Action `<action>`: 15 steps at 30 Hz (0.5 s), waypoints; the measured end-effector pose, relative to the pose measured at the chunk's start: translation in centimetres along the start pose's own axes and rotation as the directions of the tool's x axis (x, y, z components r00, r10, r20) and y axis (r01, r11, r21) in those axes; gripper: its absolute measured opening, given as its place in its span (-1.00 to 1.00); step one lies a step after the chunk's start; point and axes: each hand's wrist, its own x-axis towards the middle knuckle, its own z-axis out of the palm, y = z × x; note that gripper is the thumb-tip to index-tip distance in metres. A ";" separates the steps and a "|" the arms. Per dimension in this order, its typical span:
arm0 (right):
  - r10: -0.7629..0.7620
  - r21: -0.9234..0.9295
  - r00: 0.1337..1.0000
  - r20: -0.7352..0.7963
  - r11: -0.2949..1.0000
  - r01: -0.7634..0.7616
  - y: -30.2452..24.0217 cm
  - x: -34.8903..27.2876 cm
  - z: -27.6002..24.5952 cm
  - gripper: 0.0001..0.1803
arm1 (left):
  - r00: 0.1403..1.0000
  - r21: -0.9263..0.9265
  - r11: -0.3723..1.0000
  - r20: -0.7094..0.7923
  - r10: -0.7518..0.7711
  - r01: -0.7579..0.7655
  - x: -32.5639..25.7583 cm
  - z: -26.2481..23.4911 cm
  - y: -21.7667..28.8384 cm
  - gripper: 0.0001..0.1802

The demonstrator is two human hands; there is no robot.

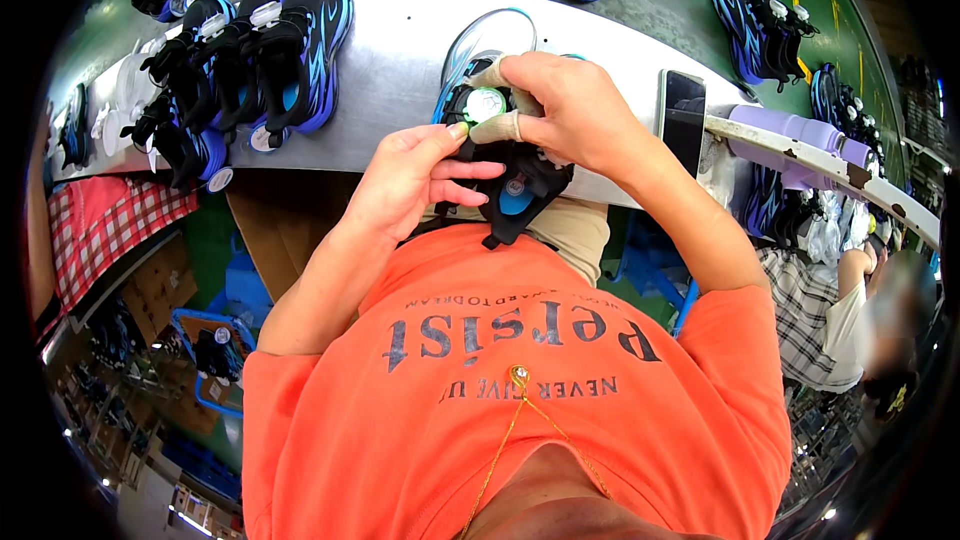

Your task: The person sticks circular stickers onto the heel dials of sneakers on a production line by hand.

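Note:
In front of my body, at the table's near edge, is a black and blue shoe (528, 185) with its opening toward me and a blue insole inside. Over its upper sits a round white disc with a green rim (486, 105). My right hand (575, 110), with beige covers on some fingers, closes its thumb and fingers about the disc. From the left, my left hand (405, 175) pinches thumb and forefinger together at the disc's lower left edge; what lies between them is too small to make out. Its other fingers reach over the shoe.
Several black and blue shoes (300, 55) stand on the metal table (400, 25) at left, with white discs near them. A phone (682, 110) lies at right, before a white rail (830, 165) and lavender plastic (790, 140). A person in plaid (805, 310) sits at far right.

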 end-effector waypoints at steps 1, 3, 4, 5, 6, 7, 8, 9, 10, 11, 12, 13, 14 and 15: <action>0.024 -0.058 1.000 -0.003 0.998 -0.024 -0.1 0.1 0.0 -0.58 | 1.000 -0.008 1.000 0.007 0.010 -0.010 0.0 -0.1 -0.1 -0.62; 0.135 0.029 0.987 0.086 0.990 -0.138 -0.6 0.5 -1.1 -0.64 | 1.000 -0.008 1.000 0.012 0.016 -0.016 0.0 -0.2 -0.1 -0.62; 0.189 0.067 0.973 0.134 0.978 -0.199 -0.7 0.4 -1.6 -0.68 | 1.000 0.001 1.000 0.011 0.010 -0.010 0.0 -0.1 0.0 -0.61; 0.078 0.087 0.994 0.073 0.993 -0.084 0.0 0.3 -1.2 -0.68 | 1.000 0.009 1.000 0.010 0.005 -0.005 0.0 -0.1 -0.1 -0.61; 0.067 0.133 0.992 0.103 0.988 -0.081 0.0 0.3 -1.0 -0.66 | 1.000 0.003 1.000 0.011 0.005 -0.005 0.0 -0.1 -0.1 -0.61; 0.058 0.177 0.990 0.130 0.981 -0.080 0.0 0.3 -0.9 -0.64 | 1.000 0.000 1.000 0.014 0.005 -0.005 0.0 -0.1 0.0 -0.61; 0.046 0.221 0.987 0.156 0.972 -0.081 0.0 0.2 -0.7 -0.62 | 1.000 -0.003 1.000 0.018 0.005 -0.005 0.0 -0.2 0.0 -0.61; -0.076 0.203 0.994 0.077 0.977 0.058 1.0 0.3 0.0 -0.54 | 1.000 -0.001 1.000 0.016 0.007 -0.007 0.0 -0.1 0.1 -0.61; -0.050 0.166 0.996 0.080 0.985 0.036 0.9 0.3 0.0 -0.55 | 1.000 0.001 1.000 0.010 0.009 -0.009 0.0 -0.2 0.0 -0.62; -0.025 0.129 0.996 0.081 0.992 0.014 0.5 0.4 -0.1 -0.55 | 1.000 0.002 1.000 0.005 0.012 -0.012 0.0 -0.3 0.0 -0.62; 0.001 0.091 0.997 0.080 0.996 -0.008 0.2 0.4 -0.2 -0.56 | 1.000 0.006 1.000 0.000 0.010 -0.010 -0.1 -0.3 0.0 -0.62; 0.075 0.153 0.989 0.125 0.984 -0.094 -0.2 0.5 -0.5 -0.57 | 1.000 0.009 1.000 -0.002 0.009 -0.009 0.0 -0.3 0.0 -0.62; 0.144 0.211 0.974 0.172 0.961 -0.180 -0.7 0.6 -0.9 -0.59 | 1.000 0.013 1.000 -0.004 0.008 -0.008 0.0 -0.4 -0.1 -0.63; 0.209 0.263 0.952 0.223 0.928 -0.265 -1.1 0.6 -1.1 -0.60 | 1.000 0.004 1.000 0.000 0.006 -0.006 0.0 -0.4 -0.1 -0.63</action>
